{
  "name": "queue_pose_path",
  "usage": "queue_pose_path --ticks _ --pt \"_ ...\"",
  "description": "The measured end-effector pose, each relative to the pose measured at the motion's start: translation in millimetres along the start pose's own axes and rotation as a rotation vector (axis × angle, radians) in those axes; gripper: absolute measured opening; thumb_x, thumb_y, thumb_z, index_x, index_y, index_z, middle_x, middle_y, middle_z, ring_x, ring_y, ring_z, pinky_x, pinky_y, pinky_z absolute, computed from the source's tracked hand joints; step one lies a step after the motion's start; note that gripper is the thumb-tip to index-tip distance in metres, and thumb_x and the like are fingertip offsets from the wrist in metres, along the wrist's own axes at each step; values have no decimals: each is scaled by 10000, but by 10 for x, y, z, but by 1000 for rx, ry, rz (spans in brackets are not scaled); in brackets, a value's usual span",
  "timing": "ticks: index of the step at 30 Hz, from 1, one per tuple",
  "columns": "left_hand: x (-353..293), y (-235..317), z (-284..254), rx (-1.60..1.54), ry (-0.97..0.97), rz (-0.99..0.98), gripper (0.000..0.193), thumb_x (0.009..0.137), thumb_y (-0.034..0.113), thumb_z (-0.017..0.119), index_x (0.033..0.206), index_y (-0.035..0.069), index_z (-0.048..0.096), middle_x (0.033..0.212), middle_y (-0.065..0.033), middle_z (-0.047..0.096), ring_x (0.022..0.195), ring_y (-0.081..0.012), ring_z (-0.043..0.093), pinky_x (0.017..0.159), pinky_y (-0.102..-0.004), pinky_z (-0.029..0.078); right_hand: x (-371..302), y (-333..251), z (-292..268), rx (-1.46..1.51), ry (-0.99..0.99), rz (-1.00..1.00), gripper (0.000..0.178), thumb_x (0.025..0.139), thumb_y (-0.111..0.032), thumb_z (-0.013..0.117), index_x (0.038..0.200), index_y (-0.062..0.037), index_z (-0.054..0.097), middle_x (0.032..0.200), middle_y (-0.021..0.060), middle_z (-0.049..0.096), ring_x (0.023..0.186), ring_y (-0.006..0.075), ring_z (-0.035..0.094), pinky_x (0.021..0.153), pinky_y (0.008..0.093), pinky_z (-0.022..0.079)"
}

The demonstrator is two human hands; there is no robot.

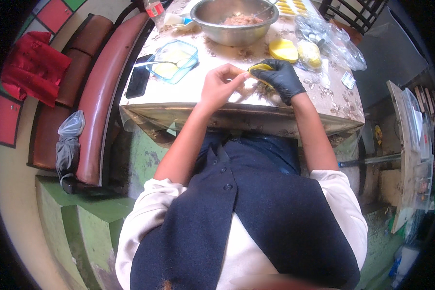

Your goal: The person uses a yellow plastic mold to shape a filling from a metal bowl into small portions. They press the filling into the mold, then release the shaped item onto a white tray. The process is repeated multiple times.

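Observation:
My right hand, in a black glove, is closed around a folded yellow dough wrapper above the near part of the table. My bare left hand meets it from the left, thumb and fingers pinched at the wrapper's edge. Any filling inside is hidden. Just beyond the glove lies a stack of round yellow wrappers, with a plastic-wrapped yellow bundle beside it. A large metal bowl farther back holds pinkish minced filling and a utensil.
On the left are a blue clear container of yellowish liquid with a spoon, and a dark phone. A bottle stands behind. Crumpled plastic bags and a tray of yellow pieces occupy the far right.

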State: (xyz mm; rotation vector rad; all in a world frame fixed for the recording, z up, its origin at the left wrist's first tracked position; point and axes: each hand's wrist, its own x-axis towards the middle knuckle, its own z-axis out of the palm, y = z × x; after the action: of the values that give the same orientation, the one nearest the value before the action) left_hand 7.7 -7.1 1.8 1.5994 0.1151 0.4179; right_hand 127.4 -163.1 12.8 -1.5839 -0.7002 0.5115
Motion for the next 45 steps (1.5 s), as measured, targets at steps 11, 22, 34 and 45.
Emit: queue_pose_path --ticks 11,22,34,45 --pt "0 -20 -4 13 24 6 193 840 133 729 907 -39 674 822 -87 690 689 -113 660 611 -235 509 1 -78 8 -181 -31 23 299 796 -246 743 985 -18 706 861 70 694 723 109 612 666 261 494" --pt "18 20 -16 -55 -56 1 214 856 128 706 977 -38 646 861 -73 668 741 -133 658 680 -257 528 -21 -186 -12 -139 -82 -62 349 794 -252 757 1029 -5 684 934 80 682 805 131 624 731 274 500" --pt "14 -15 7 -88 -60 15 190 884 127 673 987 -29 639 917 -89 674 768 -144 680 653 -240 544 16 -54 -48 -159 40 -71 288 832 -196 713 1029 12 682 931 96 690 826 131 619 745 270 498" --pt "27 -28 -26 68 -18 11 195 884 158 678 972 -13 646 866 -73 677 746 -117 659 661 -246 524 5 59 33 -31 29 -66 276 816 -203 744 1004 -7 700 923 78 693 811 118 616 750 265 496"
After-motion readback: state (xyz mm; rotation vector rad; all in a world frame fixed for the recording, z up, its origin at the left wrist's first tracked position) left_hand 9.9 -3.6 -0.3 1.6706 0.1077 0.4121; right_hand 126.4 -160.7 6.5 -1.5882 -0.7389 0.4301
